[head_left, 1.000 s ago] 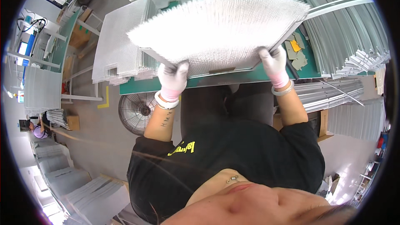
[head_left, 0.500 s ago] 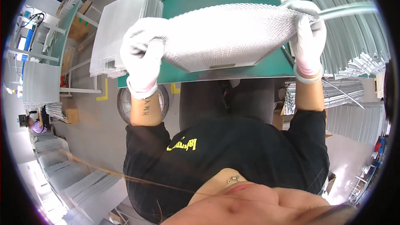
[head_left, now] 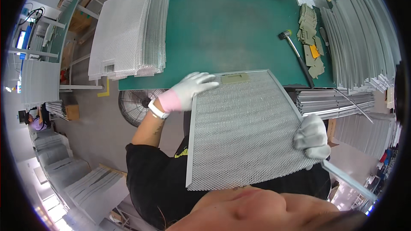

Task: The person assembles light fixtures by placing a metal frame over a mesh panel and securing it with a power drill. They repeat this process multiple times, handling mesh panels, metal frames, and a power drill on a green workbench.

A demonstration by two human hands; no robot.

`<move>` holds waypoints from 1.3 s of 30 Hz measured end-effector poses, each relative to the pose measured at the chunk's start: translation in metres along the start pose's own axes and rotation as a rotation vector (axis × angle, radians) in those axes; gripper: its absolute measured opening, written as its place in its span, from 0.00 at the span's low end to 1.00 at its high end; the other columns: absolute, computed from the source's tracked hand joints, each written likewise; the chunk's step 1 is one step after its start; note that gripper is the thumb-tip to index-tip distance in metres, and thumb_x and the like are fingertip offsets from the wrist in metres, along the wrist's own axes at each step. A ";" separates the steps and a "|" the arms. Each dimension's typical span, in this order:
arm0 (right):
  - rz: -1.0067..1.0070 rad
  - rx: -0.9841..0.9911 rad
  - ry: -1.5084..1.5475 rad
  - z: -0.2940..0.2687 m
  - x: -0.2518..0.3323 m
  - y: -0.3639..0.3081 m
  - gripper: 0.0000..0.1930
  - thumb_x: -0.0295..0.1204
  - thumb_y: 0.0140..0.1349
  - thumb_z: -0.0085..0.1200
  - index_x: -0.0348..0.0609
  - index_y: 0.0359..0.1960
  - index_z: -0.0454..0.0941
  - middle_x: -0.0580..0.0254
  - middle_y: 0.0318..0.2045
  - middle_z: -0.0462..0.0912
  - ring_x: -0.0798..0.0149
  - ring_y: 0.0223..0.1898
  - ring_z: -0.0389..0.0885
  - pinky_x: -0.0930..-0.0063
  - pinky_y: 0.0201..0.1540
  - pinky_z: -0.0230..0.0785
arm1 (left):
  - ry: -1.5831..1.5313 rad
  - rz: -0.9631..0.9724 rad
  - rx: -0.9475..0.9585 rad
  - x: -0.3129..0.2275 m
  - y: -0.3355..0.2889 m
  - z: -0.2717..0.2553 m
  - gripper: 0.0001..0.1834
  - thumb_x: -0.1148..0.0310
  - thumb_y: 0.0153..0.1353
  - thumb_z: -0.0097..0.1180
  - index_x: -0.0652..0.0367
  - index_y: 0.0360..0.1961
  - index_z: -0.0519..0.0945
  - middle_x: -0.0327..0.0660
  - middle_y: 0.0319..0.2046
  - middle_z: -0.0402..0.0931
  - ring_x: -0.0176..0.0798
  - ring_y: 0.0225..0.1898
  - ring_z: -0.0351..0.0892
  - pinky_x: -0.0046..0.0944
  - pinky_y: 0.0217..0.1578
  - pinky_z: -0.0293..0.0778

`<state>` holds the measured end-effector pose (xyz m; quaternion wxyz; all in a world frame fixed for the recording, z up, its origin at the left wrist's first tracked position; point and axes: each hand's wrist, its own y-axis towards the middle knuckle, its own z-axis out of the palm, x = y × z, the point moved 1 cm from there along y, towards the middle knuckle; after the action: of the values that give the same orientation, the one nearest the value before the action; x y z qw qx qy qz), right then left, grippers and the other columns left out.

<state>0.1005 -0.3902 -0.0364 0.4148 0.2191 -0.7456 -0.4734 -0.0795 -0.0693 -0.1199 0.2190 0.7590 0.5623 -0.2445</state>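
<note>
A silver mesh filter panel stretches from the table's near edge back toward my chest. Metal frame strips line its left, far and upper right sides, and a small tan plate sits by the far edge. My right hand, gloved in white, is closed around the panel's right edge near its lower corner. A loose end of frame strip sticks out to the right below that hand. At the far left corner my left hand, in a white and pink glove, lies with fingers stretched along the frame; its thumb is hidden.
On the green table stands a stack of mesh sheets at left. A hammer and a pile of tan plates lie at right, beside many metal strips. A floor fan stands below.
The mesh panel has come down from over the table toward my body and now shows its face. My right hand moved nearer with its edge; my left hand shifted to the far left corner, fingers straightened.
</note>
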 end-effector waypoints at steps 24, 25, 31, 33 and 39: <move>-0.031 0.047 -0.060 0.003 0.029 -0.031 0.07 0.26 0.62 0.51 0.45 0.28 0.67 0.60 0.30 0.82 0.65 0.29 0.78 0.68 0.28 0.68 | -0.254 0.032 0.498 0.026 0.141 0.039 0.36 0.46 0.76 0.31 0.61 0.75 0.54 0.51 0.75 0.50 0.52 0.78 0.39 0.50 0.76 0.41; -0.027 0.049 -0.061 0.003 0.029 -0.032 0.06 0.25 0.62 0.51 0.45 0.28 0.67 0.60 0.31 0.82 0.65 0.29 0.78 0.68 0.28 0.68 | -0.295 0.030 0.495 0.027 0.149 0.043 0.36 0.46 0.76 0.31 0.61 0.74 0.55 0.50 0.75 0.50 0.52 0.78 0.40 0.49 0.76 0.42; -0.086 0.010 -0.107 0.006 0.007 -0.024 0.05 0.25 0.61 0.51 0.44 0.30 0.67 0.59 0.32 0.83 0.65 0.30 0.78 0.68 0.29 0.68 | -0.127 -0.358 0.485 -0.012 0.157 -0.012 0.31 0.50 0.77 0.32 0.62 0.66 0.70 0.50 0.60 0.77 0.50 0.62 0.75 0.45 0.65 0.68; -0.163 -0.007 -0.110 0.006 -0.008 -0.007 0.06 0.22 0.56 0.55 0.39 0.34 0.71 0.54 0.35 0.82 0.61 0.30 0.78 0.67 0.26 0.68 | -0.337 -0.280 0.468 -0.009 0.125 -0.042 0.31 0.50 0.76 0.35 0.66 0.61 0.76 0.50 0.51 0.83 0.50 0.52 0.83 0.44 0.58 0.74; 0.164 -0.182 -0.075 -0.013 -0.052 0.054 0.07 0.25 0.64 0.56 0.34 0.41 0.77 0.50 0.34 0.83 0.58 0.32 0.82 0.66 0.32 0.74 | -0.612 0.626 -0.426 -0.067 0.022 -0.105 0.18 0.52 0.70 0.53 0.58 0.42 0.74 0.42 0.31 0.75 0.45 0.33 0.77 0.50 0.40 0.73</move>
<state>0.1440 -0.3351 -0.0072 0.4421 0.1008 -0.7300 -0.5114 -0.0620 -0.0613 0.0055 0.5878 0.7232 0.2546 -0.2581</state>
